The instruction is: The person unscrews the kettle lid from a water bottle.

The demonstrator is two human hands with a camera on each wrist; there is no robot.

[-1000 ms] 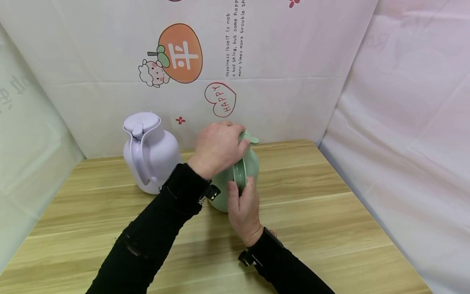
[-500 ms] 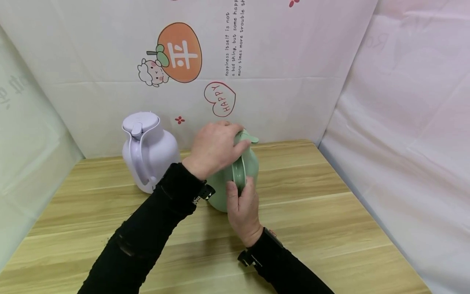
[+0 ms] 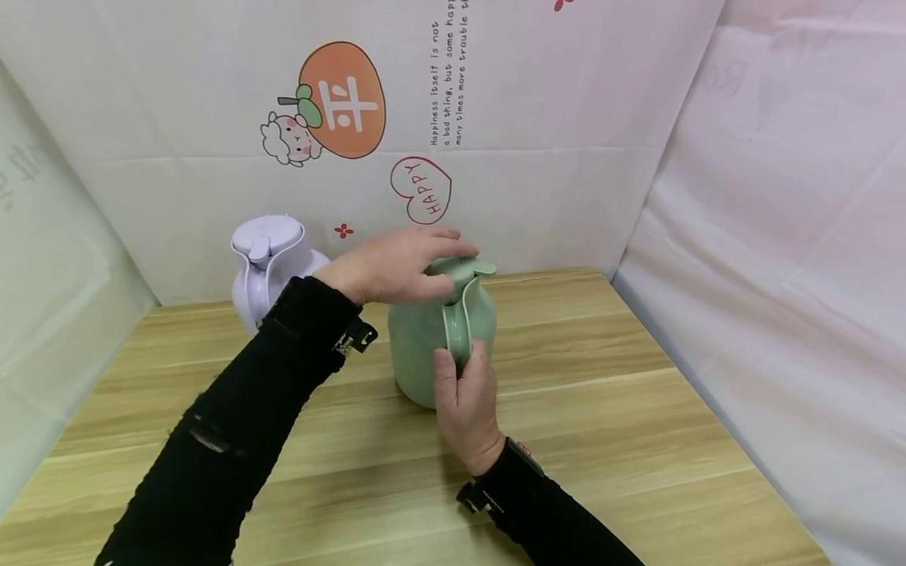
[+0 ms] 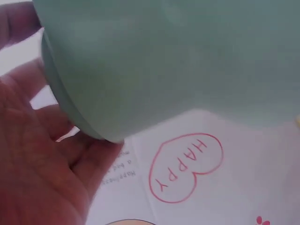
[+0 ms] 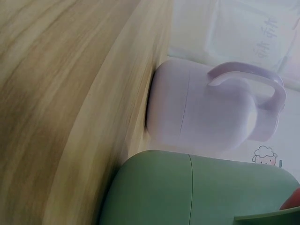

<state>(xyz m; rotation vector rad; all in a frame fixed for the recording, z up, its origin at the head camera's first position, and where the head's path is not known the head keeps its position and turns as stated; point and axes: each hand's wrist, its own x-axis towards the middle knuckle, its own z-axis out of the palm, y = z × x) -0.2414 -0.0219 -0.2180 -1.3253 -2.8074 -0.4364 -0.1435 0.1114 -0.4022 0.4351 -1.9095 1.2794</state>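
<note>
Wooden surface (image 3: 602, 409), head view: green jug (image 3: 425, 346) is standing upright; left hand (image 3: 396, 263) is lying flat-fingered over its lid, right hand (image 3: 463, 397) is gripping its handle. Left wrist view: fingers (image 4: 70, 154) are cupping the lid's rim. Right wrist view: lilac jug (image 5: 206, 110) is standing just beside the green one.

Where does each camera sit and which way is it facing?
Head: high, looking forward and down at the wooden table; both hands and black sleeves show, left hand on the green jug's lid, right hand at its handle.
Left wrist: under the lid, facing the wall; palm shows.
Right wrist: low, sideways; no hand.
All share the green plastic jug.
</note>
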